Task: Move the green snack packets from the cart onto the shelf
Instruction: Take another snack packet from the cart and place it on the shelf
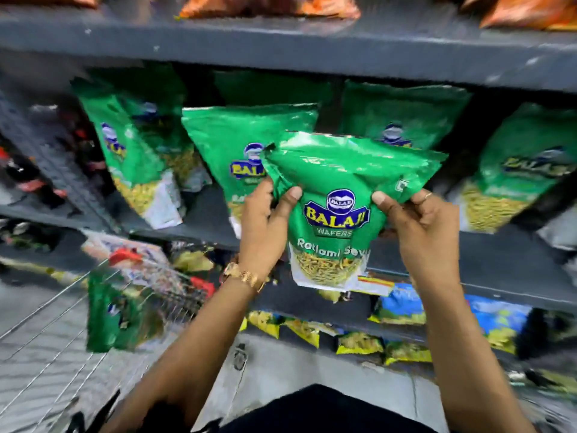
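Green packet held: glossy green foil snack packet [340, 210] with blue-yellow logo and clear window of yellow sev at bottom; upright, in mid-air in front of grey shelf, gripped at both upper sides
Left hand: left hand [265, 226] closed on packet's upper left edge, thumb on front, fingers behind; gold watch [243, 276] on wrist
Right hand: right hand [421, 226] closed on packet's upper right edge, thumb on front; ring on one finger
Shelf: dark grey metal shelf board [487, 257] just behind and below the held packet
Packets on shelf: more green packets of same kind standing on that board; one [237, 151] directly behind held packet to its left, one [134, 151] leaning further left, one [402, 117] behind upper right, one [518, 173] far right, tilted
Upper shelf: grey board [281, 48] above with orange packets [268, 7]
Lower shelf: yellow and blue packets [402, 304] below, blurred
Cart: wire metal cart [56, 332] at lower left, blurred; green packet [109, 314] of same kind upright inside, well apart from hands
Floor: grey tiles [296, 370] between the arms
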Available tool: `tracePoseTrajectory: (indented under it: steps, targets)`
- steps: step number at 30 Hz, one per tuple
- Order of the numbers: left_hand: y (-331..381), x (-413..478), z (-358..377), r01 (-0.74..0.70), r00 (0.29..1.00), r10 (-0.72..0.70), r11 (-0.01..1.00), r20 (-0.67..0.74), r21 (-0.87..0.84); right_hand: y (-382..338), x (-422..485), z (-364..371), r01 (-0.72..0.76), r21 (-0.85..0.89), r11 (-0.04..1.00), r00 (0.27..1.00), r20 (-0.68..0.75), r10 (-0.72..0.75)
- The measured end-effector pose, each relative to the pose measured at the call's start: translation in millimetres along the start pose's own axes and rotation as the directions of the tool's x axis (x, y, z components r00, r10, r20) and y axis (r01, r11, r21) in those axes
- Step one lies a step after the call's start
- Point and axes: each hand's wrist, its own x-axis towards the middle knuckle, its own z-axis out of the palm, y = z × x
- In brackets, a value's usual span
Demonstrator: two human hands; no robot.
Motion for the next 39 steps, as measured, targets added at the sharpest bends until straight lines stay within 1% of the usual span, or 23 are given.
tracePoseTrajectory:
  steps: [1,4,6,8,11,15,19,22,24,27,28,30,32,34,37,39]
  targets:
    - [3.9,5.5,15.8,0.01,1.0,-0.009,1.0,0.021,-0.009,1.2,5.0,-10.5,0.012,-0.012,1.0,0.999,-0.03,-0.013]
    - [-3.3,25.4,54.7,0.115,0.991,-0.111,0.993,0.08,-0.039,15.4,22.2,-32.7,0.025,-0.032,0.999,0.995,-0.094,-0.028]
    - [-6.7,33.8,73.1,0.159,0.984,-0.152,0.985,0.093,-0.07,28.8,35.4,-41.6,0.024,-0.03,0.999,0.994,-0.105,-0.027]
    - [-7.0,39.1,87.9,0.202,0.976,-0.191,0.974,0.103,-0.1,33.8,44.3,-44.9,-0.015,-0.013,1.0,0.994,-0.11,0.013]
    - [-3.9,47.6,102.4,0.209,0.976,-0.199,0.97,0.088,-0.124,27.4,52.3,-45.9,-0.041,-0.013,0.999,0.99,-0.137,0.039]
    - [-7.6,58.7,110.3,0.177,0.983,-0.169,0.978,0.078,-0.111,30.7,64.1,-44.7,-0.015,-0.069,0.997,0.988,-0.152,0.004]
    - [-15.4,63.0,116.5,0.161,0.985,-0.151,0.979,0.088,-0.127,41.5,68.8,-45.0,-0.013,-0.078,0.997,0.983,-0.186,-0.002]
    - [-18.2,61.4,115.1,0.173,0.98,-0.151,0.969,0.132,-0.177,42.5,61.1,-43.0,0.039,-0.07,0.997,0.981,-0.185,-0.051]
    - [-17.8,57.2,111.0,0.204,0.973,-0.175,0.957,0.151,-0.206,42.3,53.2,-39.8,0.08,-0.067,0.995,0.976,-0.198,-0.092]
    - [-17.2,44.3,103.4,0.238,0.969,-0.216,0.944,0.116,-0.228,42.1,36.9,-32.9,0.082,-0.032,0.996,0.956,-0.281,-0.088]
    - [-19.5,38.0,100.0,0.245,0.969,-0.226,0.941,0.103,-0.233,42.7,29.7,-30.6,0.078,-0.064,0.995,0.941,-0.326,-0.094]
    - [-27.3,23.9,92.0,0.242,0.97,-0.23,0.94,0.079,-0.241,39.8,13.8,-23.6,0.086,-0.195,0.977,0.893,-0.419,-0.162]
    - [-36.1,7.0,82.4,0.243,0.97,-0.236,0.937,0.061,-0.25,36.9,-1.7,-16.3,0.125,-0.25,0.96,0.862,-0.451,-0.23]
    - [-44.3,-10.3,69.4,0.24,0.971,-0.237,0.939,0.044,-0.246,35.8,-14.9,-4.3,0.177,-0.266,0.948,0.874,-0.4,-0.276]
    - [-55.3,-33.4,44.0,0.217,0.975,-0.22,0.953,0.007,-0.211,37.3,-32.1,21.4,0.201,-0.264,0.943,0.917,-0.287,-0.276]
    - [-60.8,-45.0,21.0,0.194,0.978,-0.205,0.964,-0.04,-0.18,37.7,-45.4,45.4,0.233,-0.253,0.939,0.942,-0.182,-0.283]
